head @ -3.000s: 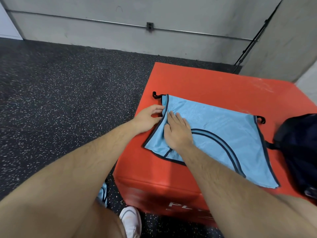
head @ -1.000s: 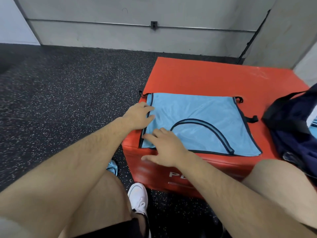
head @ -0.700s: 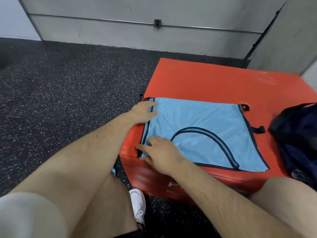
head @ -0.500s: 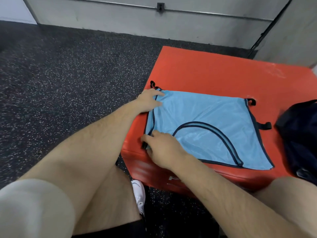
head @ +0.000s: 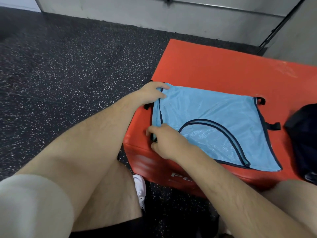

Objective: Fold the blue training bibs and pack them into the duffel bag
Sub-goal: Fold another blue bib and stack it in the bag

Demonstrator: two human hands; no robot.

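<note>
Head camera view: a person seated at a red padded box works on a blue training bib spread flat across its top, on the near half, with the bib's lower edge running close along the box's front edge. The bib is pale blue mesh with a slight sheen, bound all round in dark navy trim. A double line of the same trim curves in an arc from its middle down to the near right corner. Along the left side two layers show, the upper one set slightly in from the lower. Small black loops stick out at the far right corner, and a short black strap juts from the right edge.

The right hand is at the near left corner, its thumb and curled fingers pinching the dark trim there. The left hand lies on the far left corner, fingers bent over the fabric's edge; whether they grip it cannot be told.

A dark navy duffel bag sits on the box just beside the bib's right edge, cut off by the frame. Below, a white shoe rests on the black speckled floor, with a grey wall behind.
</note>
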